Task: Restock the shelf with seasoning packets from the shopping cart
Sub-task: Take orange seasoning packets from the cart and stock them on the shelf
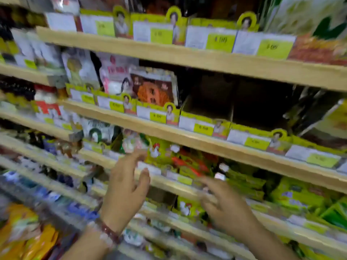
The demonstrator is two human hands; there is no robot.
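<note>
Far left: blurred packs on wood shelves, orange/yellow bags (22, 233) near bottom left corner. Left hand (124, 186) is raised in front of the third shelf (187, 145) edge, fingers straight and loosely spread, holding nothing; beaded bracelet (110, 231) on the wrist. Its fingertips reach twd yellow packets (159, 152) w/ a white chicken pic, standing in the row behind that shelf lip. Red/green packets (189, 164) just right of those. Above, on the second shelf, a brown pack (154, 89) w/ orange food pic leans beside a white/pink one (114, 76). Right of it two cardboard trays (232, 109) look dark inside. Right hand (225, 203) hovers lower, near the fourth shelf lip, fingers spread wide, holding nothing, heavily blurred. Green/yellow packs (298, 194) far right of it. Price tags (221, 42): white + lime, along every shelf front; numbers too blurred to read for sure. Cart not in view.
</note>
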